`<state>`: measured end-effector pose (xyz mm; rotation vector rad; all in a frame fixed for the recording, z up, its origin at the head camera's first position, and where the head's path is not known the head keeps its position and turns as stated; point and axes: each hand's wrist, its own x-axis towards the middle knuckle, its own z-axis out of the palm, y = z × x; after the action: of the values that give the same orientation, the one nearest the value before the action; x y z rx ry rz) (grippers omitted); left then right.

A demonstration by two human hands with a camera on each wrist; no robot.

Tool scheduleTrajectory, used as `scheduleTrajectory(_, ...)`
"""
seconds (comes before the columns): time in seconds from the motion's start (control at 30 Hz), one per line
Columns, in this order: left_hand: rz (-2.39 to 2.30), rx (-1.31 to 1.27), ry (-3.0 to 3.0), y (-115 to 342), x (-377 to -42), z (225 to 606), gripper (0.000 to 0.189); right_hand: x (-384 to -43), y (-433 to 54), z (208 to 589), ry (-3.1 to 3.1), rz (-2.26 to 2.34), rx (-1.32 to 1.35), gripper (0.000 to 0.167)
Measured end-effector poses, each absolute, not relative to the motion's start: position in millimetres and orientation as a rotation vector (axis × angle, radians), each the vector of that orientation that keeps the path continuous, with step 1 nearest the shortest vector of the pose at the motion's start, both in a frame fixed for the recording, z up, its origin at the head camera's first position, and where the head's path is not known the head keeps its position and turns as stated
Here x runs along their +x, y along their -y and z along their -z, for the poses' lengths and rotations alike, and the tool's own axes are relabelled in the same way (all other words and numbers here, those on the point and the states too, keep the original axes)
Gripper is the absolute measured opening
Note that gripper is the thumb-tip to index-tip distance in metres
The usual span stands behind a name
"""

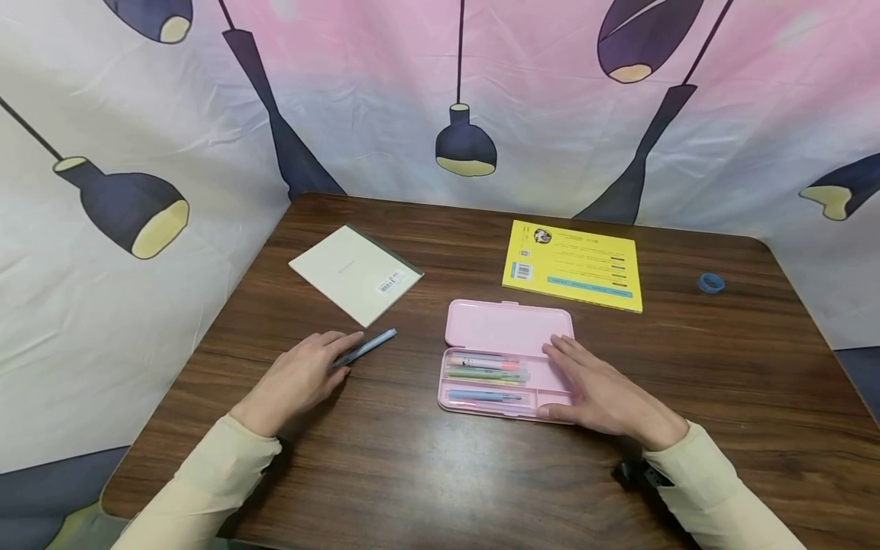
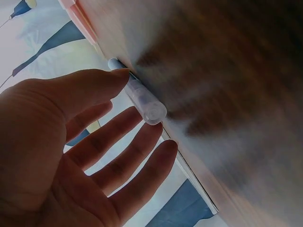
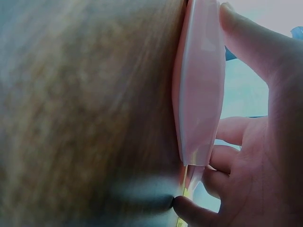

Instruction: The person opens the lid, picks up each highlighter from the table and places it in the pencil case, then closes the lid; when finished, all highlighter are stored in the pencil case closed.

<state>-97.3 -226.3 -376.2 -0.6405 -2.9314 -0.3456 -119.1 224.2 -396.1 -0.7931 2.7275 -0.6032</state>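
Observation:
In the head view, my left hand [image 1: 299, 380] pinches a light-blue pen [image 1: 374, 343] low over the table, left of the case. From the left wrist, the thumb of the left hand [image 2: 90, 142] lies against this pen [image 2: 142, 97], with its fingers behind; the clear end faces the camera. An open pink pencil case [image 1: 509, 327] lies flat, its lid tipped back away from me. My right hand [image 1: 608, 393] rests spread over its right end, thumb at the near edge. Inside are a green pen [image 1: 484, 373], a blue pen [image 1: 477, 395] and other pens.
The table [image 1: 412, 473] is dark wood. A cream notebook [image 1: 347, 271] lies beyond the left hand. A yellow book [image 1: 574, 263] lies behind the case, and a blue tape roll [image 1: 711, 283] sits at the far right. A printed cloth [image 1: 385, 99] hangs behind.

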Motion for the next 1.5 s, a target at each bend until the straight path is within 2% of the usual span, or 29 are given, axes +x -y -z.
scheduleTrajectory(1.1, 0.338, -0.773, 2.881, 223.8, -102.3, 380.3, 0.043, -118.7, -225.3, 394.5, -2.723, 0.619, -0.793, 0.100)
scheduleTrajectory(1.5, 0.316, -0.795, 2.862, 222.8, -102.1, 379.7, 0.043, -118.8, -225.1, 394.7, -2.724, 0.616, -0.794, 0.100)
